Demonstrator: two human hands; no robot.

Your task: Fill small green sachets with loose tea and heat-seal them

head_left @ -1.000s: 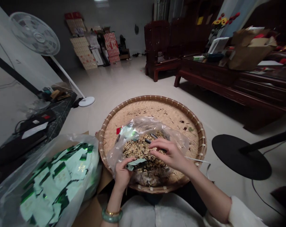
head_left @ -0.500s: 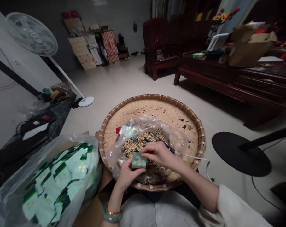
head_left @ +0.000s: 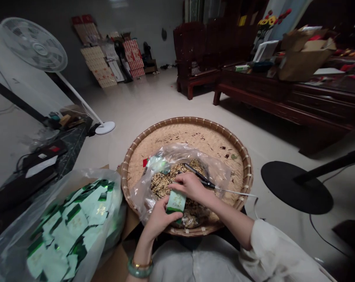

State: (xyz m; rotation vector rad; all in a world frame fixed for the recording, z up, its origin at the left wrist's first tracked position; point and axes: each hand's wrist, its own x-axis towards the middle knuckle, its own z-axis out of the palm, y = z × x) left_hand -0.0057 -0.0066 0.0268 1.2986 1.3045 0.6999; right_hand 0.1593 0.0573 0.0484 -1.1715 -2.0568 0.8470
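My left hand point(head_left: 161, 213) holds a small pale-green sachet point(head_left: 176, 201) with a dark-green band at its lower end, thumb across the front. My right hand point(head_left: 193, 188) is closed at the sachet's upper edge, fingers pinching there; its fingertips are partly hidden. Beneath both hands lies an open clear plastic bag point(head_left: 221, 172) of dry brown-and-tan loose pieces point(head_left: 161, 180). Resting on it, beyond my right hand, is a black two-armed tool like a hair straightener point(head_left: 195, 170), with a white cord. The bag sits in a round woven bamboo tray point(head_left: 168, 131).
On the left stands a large plastic bag point(head_left: 111, 231) full of similar green sachets point(head_left: 77, 221). A white fan point(head_left: 105, 127) and a black round stand base point(head_left: 296, 188) flank the tray on the floor. A dark wooden table point(head_left: 262, 88) is at the right.
The sachet has tilted and now shows more of its printed front and the green band. My right hand has shifted slightly left onto its top edge. The whole view has moved a little.
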